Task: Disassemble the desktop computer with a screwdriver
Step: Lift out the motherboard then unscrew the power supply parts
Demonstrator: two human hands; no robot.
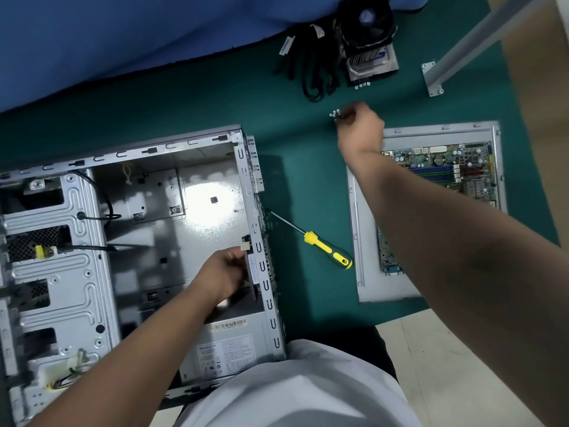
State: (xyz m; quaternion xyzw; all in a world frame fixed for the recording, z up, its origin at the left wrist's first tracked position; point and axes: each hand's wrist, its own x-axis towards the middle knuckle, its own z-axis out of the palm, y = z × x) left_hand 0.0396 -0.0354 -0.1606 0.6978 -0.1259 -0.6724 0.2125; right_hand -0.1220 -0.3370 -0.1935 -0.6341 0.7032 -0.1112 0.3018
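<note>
Right hand (358, 124), fingers curled, set screws (335, 114) down at one o'clock; left hand (223, 274) gripped a card (252, 266) inside the gutted case (191, 217). Motherboard (446, 171) already out; power supply (228, 346) remained. Screwdriver (326, 249) lay between.

The grey metal desktop case (138, 241) is lying on its side with the panel off, gutted open and showing bare drive cages, a few loose black cables and the power supply (228, 349) sitting in the near corner. The screwdriver (320, 246), yellow-and-black handle, is lying flat just off the case's right edge, its tip pointing at and reaching the perforated rear wall, handle angling away from the case.
</note>
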